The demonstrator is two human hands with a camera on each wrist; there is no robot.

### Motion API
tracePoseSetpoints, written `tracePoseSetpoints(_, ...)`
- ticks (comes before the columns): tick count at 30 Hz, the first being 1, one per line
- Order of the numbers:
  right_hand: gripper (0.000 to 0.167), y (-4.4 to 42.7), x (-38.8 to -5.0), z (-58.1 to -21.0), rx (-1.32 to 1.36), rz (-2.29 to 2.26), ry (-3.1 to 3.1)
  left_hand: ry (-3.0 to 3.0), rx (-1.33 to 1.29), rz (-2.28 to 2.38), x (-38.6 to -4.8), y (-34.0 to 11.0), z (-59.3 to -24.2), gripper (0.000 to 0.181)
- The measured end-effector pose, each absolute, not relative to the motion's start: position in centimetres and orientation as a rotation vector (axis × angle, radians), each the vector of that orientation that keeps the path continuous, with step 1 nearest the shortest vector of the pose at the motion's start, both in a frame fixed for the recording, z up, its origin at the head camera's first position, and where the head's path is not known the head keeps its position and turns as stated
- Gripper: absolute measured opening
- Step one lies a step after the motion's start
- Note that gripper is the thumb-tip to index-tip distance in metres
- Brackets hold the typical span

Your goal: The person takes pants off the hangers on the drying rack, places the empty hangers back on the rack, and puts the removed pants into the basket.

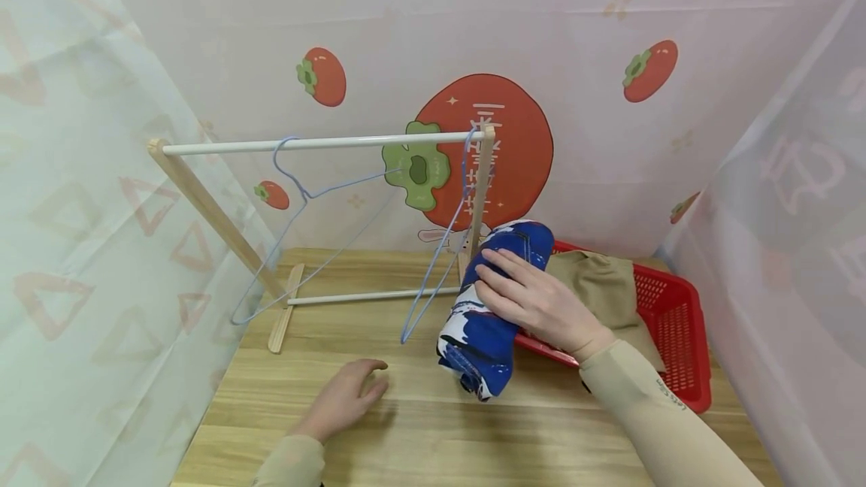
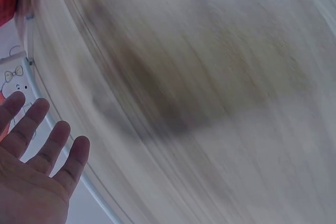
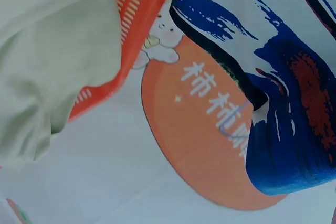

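My right hand [image 1: 537, 299] grips a folded blue and white printed garment [image 1: 483, 333] from above, its fingers spread across the cloth. The bundle hangs tilted beside the red basket, its lower end towards me. In the right wrist view, blue, white and dark red patches show on the garment [image 3: 294, 77], but the hand is out of sight. My left hand [image 1: 343, 397] hovers over the table's front left part, fingers loosely bent and holding nothing. In the left wrist view, the palm and spread fingers of that hand [image 2: 39, 169] are bare.
A wooden rack with a white rail [image 1: 352, 143] stands at the back left. Two blue wire hangers, a left one [image 1: 267, 265] and a right one [image 1: 433, 269], hang from it. The red basket [image 1: 697, 344] on the right holds a khaki garment [image 1: 602, 284].
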State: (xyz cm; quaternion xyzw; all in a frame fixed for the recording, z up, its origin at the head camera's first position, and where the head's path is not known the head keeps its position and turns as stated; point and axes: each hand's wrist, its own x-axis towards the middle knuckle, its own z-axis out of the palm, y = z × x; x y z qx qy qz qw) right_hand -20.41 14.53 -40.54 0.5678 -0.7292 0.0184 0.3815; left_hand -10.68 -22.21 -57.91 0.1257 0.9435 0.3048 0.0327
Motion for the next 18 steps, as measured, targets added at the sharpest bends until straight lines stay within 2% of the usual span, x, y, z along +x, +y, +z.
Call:
tracePoseSetpoints(6,0.035,16.0,-20.4,-39.2,1.377,0.073,-1.896,2.89,0.458,0.97,-11.2,-20.2,-57.7,0.034)
tracePoseSetpoints(18,0.035,19.4,-20.9,-37.4,1.239,0.12,-1.925,2.846,0.56,0.988,-12.2,-16.7,-57.2,0.035)
